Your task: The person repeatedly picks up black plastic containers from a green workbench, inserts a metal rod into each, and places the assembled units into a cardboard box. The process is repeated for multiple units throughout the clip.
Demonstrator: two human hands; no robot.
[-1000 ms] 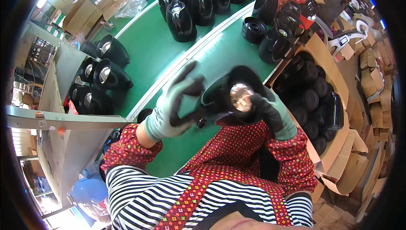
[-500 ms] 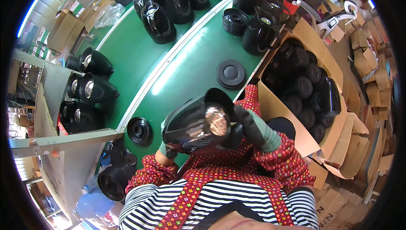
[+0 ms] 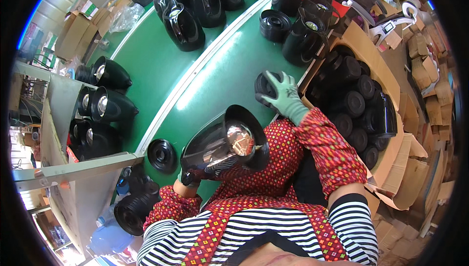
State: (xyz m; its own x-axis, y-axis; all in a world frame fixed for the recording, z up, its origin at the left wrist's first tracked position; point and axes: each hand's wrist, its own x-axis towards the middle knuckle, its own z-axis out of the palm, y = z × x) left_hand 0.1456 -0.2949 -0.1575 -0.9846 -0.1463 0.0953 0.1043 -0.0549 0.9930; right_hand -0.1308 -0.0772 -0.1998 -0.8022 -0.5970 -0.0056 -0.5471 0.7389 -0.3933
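A glossy black vacuum jug [image 3: 207, 144] lies tilted over my lap, its wide end toward the right with a silvery liner showing inside. My left hand [image 3: 189, 177], gloved in green and black, is closed round its lower left side; the jug hides most of the fingers. Further off to the right, my gloved right hand [image 3: 286, 97] grips a round black base disc [image 3: 264, 88] at the edge of the green worktop, thumb and fingers over its sides. Another black disc [image 3: 162, 155] lies on the worktop left of the jug.
Several black jugs stand at the back, among them one [image 3: 183, 25] beyond the white rail [image 3: 200, 61]. More lie on their sides at left [image 3: 112, 104]. Stacked discs [image 3: 274, 24] sit at back right. A cardboard box [image 3: 391, 85] of black parts stands at right. A metal bar [image 3: 88, 165] crosses at left.
My right hand has left the jug's open end and reached away to the disc, now gripping and tilting it. The jug has shifted slightly left, still in my left hand.
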